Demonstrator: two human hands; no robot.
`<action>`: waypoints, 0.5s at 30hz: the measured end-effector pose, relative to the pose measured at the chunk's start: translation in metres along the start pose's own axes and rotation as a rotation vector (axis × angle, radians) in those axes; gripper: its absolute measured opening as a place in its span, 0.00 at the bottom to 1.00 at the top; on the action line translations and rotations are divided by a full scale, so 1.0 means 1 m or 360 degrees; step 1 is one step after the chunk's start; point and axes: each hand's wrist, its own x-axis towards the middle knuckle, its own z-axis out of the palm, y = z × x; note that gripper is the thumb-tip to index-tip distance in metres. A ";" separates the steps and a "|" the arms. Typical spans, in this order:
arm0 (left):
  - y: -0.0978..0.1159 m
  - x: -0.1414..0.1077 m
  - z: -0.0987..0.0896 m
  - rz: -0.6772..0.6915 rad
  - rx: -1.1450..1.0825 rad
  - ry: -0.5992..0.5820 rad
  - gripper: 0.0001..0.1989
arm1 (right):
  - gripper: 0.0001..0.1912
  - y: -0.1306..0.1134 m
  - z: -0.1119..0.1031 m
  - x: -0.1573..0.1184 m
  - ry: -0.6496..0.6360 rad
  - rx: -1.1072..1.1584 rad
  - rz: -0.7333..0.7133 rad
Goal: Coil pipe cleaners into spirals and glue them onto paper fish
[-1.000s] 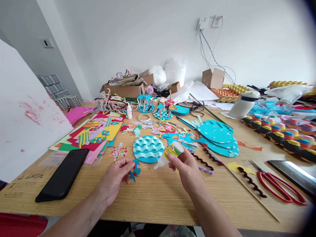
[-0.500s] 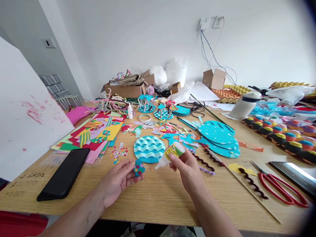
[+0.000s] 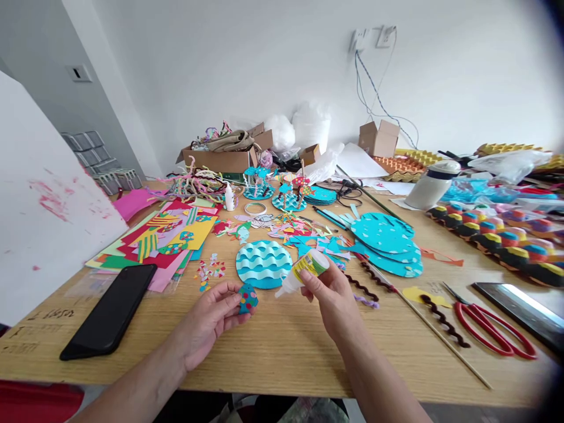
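Between the fingers of my left hand (image 3: 215, 317) is a small blue paper cutout (image 3: 248, 299) with red, yellow and pink dots. My right hand (image 3: 330, 299) is wrapped round a white glue bottle (image 3: 304, 274) with a yellow-green label, tilted so its nozzle points down and left toward the cutout. The nozzle and the cutout are apart. Just behind both hands lies a round blue paper disc (image 3: 264, 264) with pale wavy strips. Tiny coloured paper bits (image 3: 210, 271) are scattered left of the disc.
A black phone (image 3: 110, 311) lies at left, near stacked coloured paper (image 3: 202, 235). Red-handled scissors (image 3: 493, 329), a thin wooden stick (image 3: 440, 338) and brown twisted pipe cleaners (image 3: 445, 322) lie at right. Blue fish shapes (image 3: 383, 235) and a second glue bottle (image 3: 229, 198) stand farther back.
The view has shifted slightly. Both hands keep their holds on the cutout and the glue bottle, with the cutout turned a little.
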 end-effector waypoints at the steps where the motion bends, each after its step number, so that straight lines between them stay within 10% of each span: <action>1: 0.000 -0.001 0.001 0.0012 0.0064 -0.0001 0.07 | 0.14 0.001 0.000 0.000 0.0017 0.0008 -0.0011; 15: -0.011 0.018 0.001 0.0246 0.1188 -0.0085 0.03 | 0.11 -0.022 0.008 -0.023 -0.0158 -0.0021 -0.0058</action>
